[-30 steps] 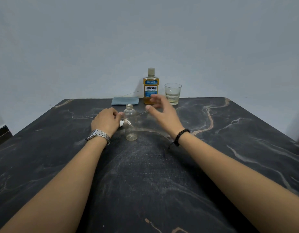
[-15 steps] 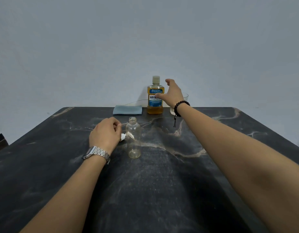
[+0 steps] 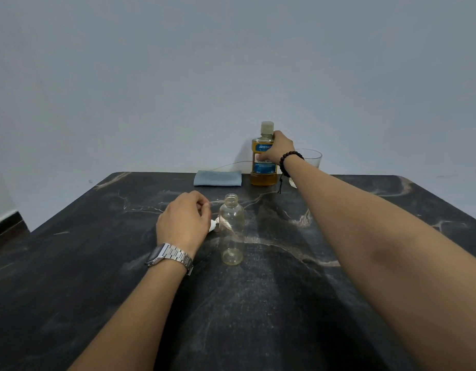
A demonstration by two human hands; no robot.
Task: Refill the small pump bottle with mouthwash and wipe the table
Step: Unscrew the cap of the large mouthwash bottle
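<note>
**Mouthwash bottle now gripped**

The right hand (image 3: 278,149), open beside the mouthwash bottle (image 3: 263,162) half a second ago, is now clamped round it. On the tabletop (image 3: 97,263), the pump head (image 3: 213,226) is kept pinched in the left hand (image 3: 184,223), clear of the uncapped small pump bottle (image 3: 232,231), presumably ready for pouring.

The right arm stretched far forward, its hand (image 3: 278,148) wrapped around the mouthwash bottle (image 3: 263,167), a bead bracelet on the wrist. The left hand (image 3: 183,222) lay curled on the desk (image 3: 71,263), fingers (image 3: 204,207) holding a white pump head (image 3: 213,226), watch on the wrist.
</note>
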